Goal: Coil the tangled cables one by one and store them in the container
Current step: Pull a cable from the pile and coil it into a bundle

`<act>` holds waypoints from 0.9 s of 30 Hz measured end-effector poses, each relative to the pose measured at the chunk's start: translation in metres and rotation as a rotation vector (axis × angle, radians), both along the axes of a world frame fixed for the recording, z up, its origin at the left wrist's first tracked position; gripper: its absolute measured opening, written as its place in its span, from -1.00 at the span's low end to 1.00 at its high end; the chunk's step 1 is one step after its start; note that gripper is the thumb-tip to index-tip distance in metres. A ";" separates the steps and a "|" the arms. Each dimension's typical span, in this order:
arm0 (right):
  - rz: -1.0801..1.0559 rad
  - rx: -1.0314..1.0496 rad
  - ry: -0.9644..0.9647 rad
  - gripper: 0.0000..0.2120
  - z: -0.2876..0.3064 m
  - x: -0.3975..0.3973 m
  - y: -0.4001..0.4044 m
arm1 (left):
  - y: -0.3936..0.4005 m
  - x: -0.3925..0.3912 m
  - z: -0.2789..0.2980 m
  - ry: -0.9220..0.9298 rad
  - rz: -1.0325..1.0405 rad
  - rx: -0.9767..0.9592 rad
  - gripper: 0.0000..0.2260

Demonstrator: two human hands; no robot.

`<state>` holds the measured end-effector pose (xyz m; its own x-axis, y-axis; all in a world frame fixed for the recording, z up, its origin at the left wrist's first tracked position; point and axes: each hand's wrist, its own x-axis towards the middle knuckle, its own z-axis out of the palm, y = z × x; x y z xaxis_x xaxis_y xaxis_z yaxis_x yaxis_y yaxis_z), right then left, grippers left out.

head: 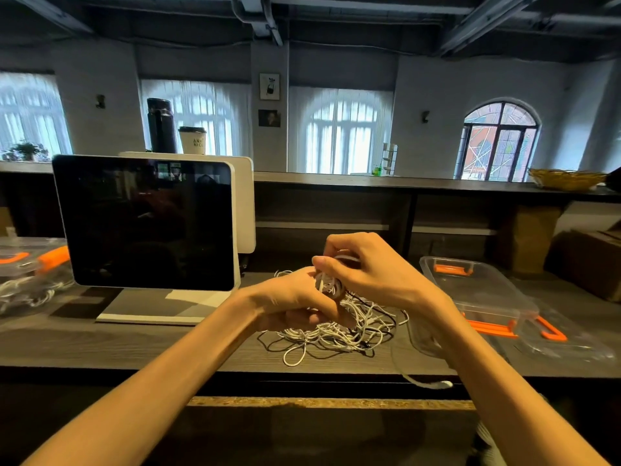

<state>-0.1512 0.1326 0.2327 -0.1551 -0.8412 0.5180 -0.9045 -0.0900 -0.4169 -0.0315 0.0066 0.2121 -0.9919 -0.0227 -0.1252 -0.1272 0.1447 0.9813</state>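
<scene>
Both hands, left hand (295,297) and right hand (366,267), pinch one white coil (327,280) together above the tangle (336,331) (keeping loops tight, probably) beside the clear container (477,284).

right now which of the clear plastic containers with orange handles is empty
The clear plastic container with orange clips on the right, beside the right hand, looks empty. The one at the far left has white cables showing through it.

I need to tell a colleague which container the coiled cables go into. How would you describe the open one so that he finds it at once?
Start at the dark monitor on the wooden counter and look to the far right side, past the cable pile. There stands a clear plastic container with orange handles, open. The other clear box, left of the monitor, already holds white cables.
</scene>
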 end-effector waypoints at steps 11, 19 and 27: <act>-0.178 -0.112 -0.232 -0.74 -0.014 -0.003 -0.004 | -0.004 -0.013 -0.012 0.316 0.385 -0.839 -0.57; -0.107 -0.313 -0.505 -0.78 -0.018 -0.010 0.003 | -0.006 -0.005 -0.011 0.397 0.139 0.122 -0.64; -0.366 -0.290 0.312 -0.82 -0.032 0.014 -0.006 | 0.001 -0.024 -0.011 0.458 0.480 0.287 -0.57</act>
<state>-0.1370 0.1270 0.2006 -0.2123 -0.5778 0.7881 -0.9748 0.1822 -0.1290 -0.0553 0.0072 0.2014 -0.8351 -0.4978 0.2342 0.3209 -0.0950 0.9423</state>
